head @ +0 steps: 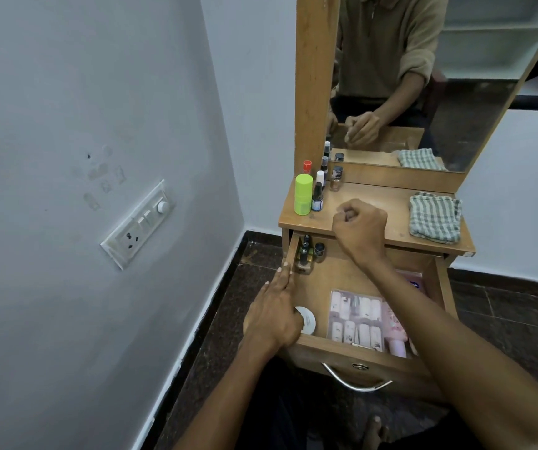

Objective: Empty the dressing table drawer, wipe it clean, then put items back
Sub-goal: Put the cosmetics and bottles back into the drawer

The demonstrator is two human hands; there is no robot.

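The wooden drawer (342, 352) of the dressing table (378, 203) is pulled open. In it lie a white round jar (308, 319), a clear pack of small bottles (357, 319), a pink item (396, 341) and, in the back left corner, small dark bottles (305, 254). My left hand (274, 316) rests on the drawer's left wall with straight fingers. My right hand (360, 227) hovers over the table top with its fingers curled into a fist; nothing shows inside it. A folded checked cloth (434, 217) lies on the top at the right.
A green bottle (303, 194) and several small bottles stand at the top's back left corner, below the mirror (423, 92). The grey wall with a switch board (137, 225) is close on the left. A metal handle (355, 381) sticks out from the drawer front.
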